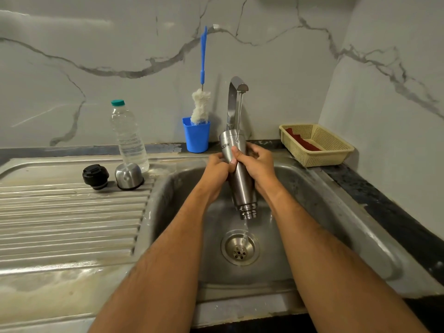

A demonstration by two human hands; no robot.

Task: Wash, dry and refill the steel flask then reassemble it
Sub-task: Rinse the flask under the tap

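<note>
Nearest you, both of your forearms are reaching forward over the sink (182,236), converging above the drain (240,248). You are holding the steel flask (240,179) upside down between your hands, mouth pointing down at the drain and water trickling out of it, while the thin stream from the tap (236,90) is landing on its upturned base. Your left hand (217,168) is curling round the flask's left side and your right hand (255,164) is wrapping it from the right, thumb lying across the front; both are gripping the upper body.

Expect it to be rigid and, being wet polished metal, slippery; it is probably getting lighter as it drains. Keeping hold around the wide body, as you are doing, looks safer than the narrow threaded neck.

Farther left on the drainboard, the black stopper (95,176) and steel cup lid (129,176) are waiting beside a plastic water bottle (128,135). Behind, a bottle brush (201,102) is standing in a blue cup (196,137), and a yellow basket (317,145) is sitting to the right.
</note>
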